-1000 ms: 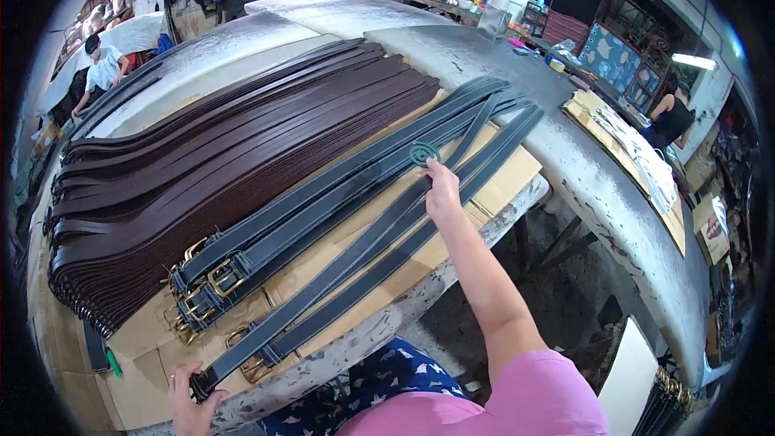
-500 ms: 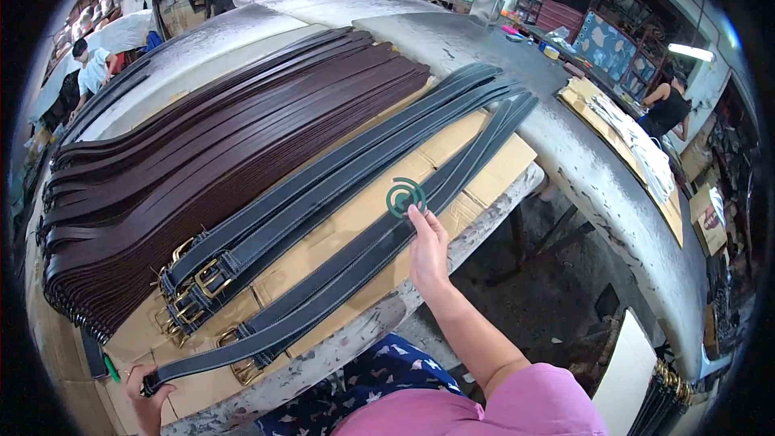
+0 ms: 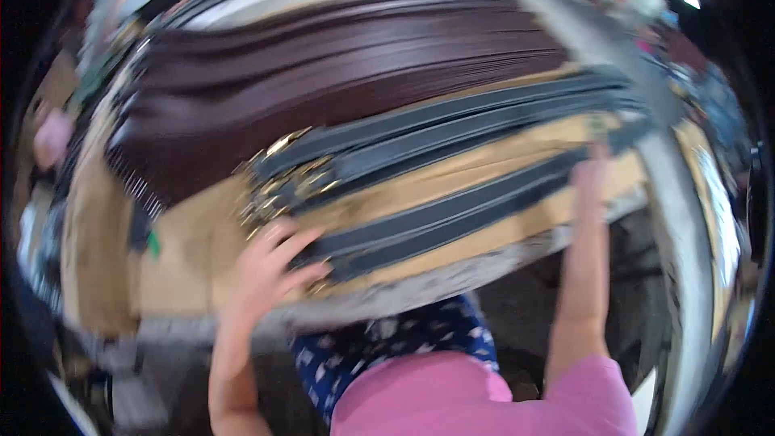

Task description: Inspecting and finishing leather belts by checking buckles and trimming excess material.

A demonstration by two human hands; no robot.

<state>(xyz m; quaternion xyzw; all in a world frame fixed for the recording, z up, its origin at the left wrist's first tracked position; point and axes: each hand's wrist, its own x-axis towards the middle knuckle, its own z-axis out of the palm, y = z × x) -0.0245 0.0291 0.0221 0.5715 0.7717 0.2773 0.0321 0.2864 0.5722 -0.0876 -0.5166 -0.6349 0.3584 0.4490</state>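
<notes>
The picture is blurred by motion. My left hand [image 3: 278, 262] has its fingers spread at the buckle end of two dark belts [image 3: 436, 218] on the cardboard sheet [image 3: 186, 266]. My right hand [image 3: 591, 169], toward the belts' far right end, pinches a green coil [image 3: 597, 127]. Above, a second group of dark belts [image 3: 436, 129] lies with brass buckles [image 3: 282, 186] at its left end. A broad stack of dark brown straps [image 3: 339, 73] runs along behind them. A small green object [image 3: 153, 242] lies on the cardboard at the left.
A pale worktable [image 3: 500, 270] curves round the cardboard, with its near edge against my body. Past a dark gap at the right, another table edge [image 3: 686, 323] bears pale items [image 3: 712, 202]. Blurred clutter fills the background.
The view has swung, so the belts appear more level. My left hand has opened off the belt end and moved onto the buckle area. My right hand reaches farther along the belts.
</notes>
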